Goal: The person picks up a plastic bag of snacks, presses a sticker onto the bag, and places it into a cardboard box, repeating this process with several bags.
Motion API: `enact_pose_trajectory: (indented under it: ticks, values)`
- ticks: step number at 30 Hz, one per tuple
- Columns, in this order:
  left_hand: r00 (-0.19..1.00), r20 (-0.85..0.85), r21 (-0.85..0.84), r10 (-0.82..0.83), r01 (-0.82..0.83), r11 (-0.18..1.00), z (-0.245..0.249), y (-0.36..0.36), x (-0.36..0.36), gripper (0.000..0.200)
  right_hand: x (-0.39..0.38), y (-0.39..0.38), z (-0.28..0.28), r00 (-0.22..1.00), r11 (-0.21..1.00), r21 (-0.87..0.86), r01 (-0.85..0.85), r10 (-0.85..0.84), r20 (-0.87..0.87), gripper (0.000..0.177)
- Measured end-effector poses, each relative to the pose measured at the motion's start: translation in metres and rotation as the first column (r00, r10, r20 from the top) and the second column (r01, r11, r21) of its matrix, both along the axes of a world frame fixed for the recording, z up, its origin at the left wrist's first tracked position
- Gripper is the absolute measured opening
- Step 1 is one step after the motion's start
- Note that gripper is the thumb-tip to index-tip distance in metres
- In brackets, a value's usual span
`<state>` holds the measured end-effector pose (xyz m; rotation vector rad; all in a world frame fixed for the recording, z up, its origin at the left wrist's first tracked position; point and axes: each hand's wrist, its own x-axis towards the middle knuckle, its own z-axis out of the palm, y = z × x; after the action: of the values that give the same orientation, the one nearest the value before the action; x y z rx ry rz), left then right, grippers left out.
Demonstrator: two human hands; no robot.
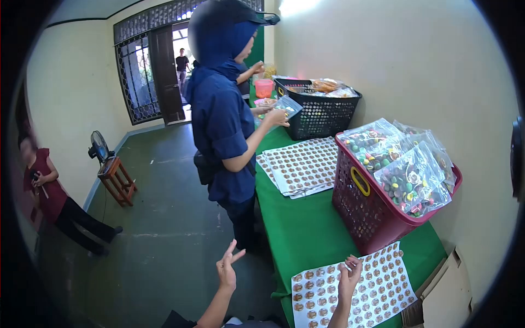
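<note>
My left hand (226,269) is raised in the air left of the green table, its fingers apart and nothing visible in it. Over a sheet of round stickers (377,290) at the table's near end is my right hand (349,276). Its fingers are curled towards the thumb; whether something small is between them I cannot make out. Rows of brown-and-gold round stickers cover the white sheet. Just beyond it stands a maroon basket (363,216), heaped with clear plastic bags of colourful candies (410,177).
More sticker sheets (301,164) lie mid-table, before a black basket (317,115) of packets. A co-worker (224,120) in blue stands at the left edge holding a small bag (289,106). Cardboard (445,284) leans at right. A fan (98,146) sits on a stool.
</note>
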<state>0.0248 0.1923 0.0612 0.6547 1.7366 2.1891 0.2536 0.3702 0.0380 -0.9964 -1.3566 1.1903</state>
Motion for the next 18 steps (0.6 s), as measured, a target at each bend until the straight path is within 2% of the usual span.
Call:
enact_pose_trajectory:
  ticks: [3, 6, 9, 10, 12, 14, 15, 17, 18]
  values:
    - [0.995, 0.007, 0.064, -0.102, 0.101, 0.993, 0.001, 0.021, -0.005, 0.044, 0.002, 0.006, 0.011, 0.999, 0.999, 0.045, 0.016, -0.014, -0.032, 0.025]
    - [0.981, 0.01, 0.113, -0.192, 0.19, 0.975, 0.011, 0.053, 0.001, 0.046, 0.011, 0.006, 0.025, 0.971, 0.998, 0.013, 0.06, -0.055, -0.233, 0.023]
    - [0.956, 0.064, 0.151, -0.286, 0.274, 0.95, 0.027, 0.087, 0.01, 0.043, 0.025, 0.006, 0.027, 0.965, 0.978, 0.064, 0.197, -0.182, -0.189, 0.022]
    - [0.941, 0.038, 0.156, -0.337, 0.327, 0.932, 0.029, 0.099, 0.013, 0.043, 0.028, 0.004, 0.032, 0.946, 0.972, 0.046, 0.229, -0.211, -0.245, 0.021]
    - [0.899, 0.002, 0.146, -0.438, 0.433, 0.889, 0.036, 0.124, 0.015, 0.042, 0.037, -0.001, 0.04, 0.922, 0.949, 0.026, 0.313, -0.298, -0.247, 0.02]
    - [0.815, -0.132, 0.162, -0.564, 0.58, 0.799, 0.048, 0.156, 0.018, 0.035, 0.043, -0.006, 0.044, 0.87, 0.912, -0.014, 0.409, -0.394, -0.296, 0.018]
    - [0.776, -0.136, 0.147, -0.616, 0.63, 0.762, 0.058, 0.173, 0.019, 0.035, 0.045, -0.008, 0.047, 0.84, 0.885, -0.028, 0.465, -0.451, -0.302, 0.018]
    - [0.725, -0.388, -0.007, -0.569, 0.615, 0.788, 0.086, 0.212, 0.021, 0.026, 0.046, -0.014, 0.051, 0.815, 0.862, 0.039, 0.505, -0.462, -0.35, 0.017]
    - [0.684, -0.483, -0.019, -0.547, 0.616, 0.787, 0.1, 0.234, 0.025, 0.025, 0.045, -0.015, 0.048, 0.784, 0.814, 0.075, 0.576, -0.524, -0.333, 0.017]
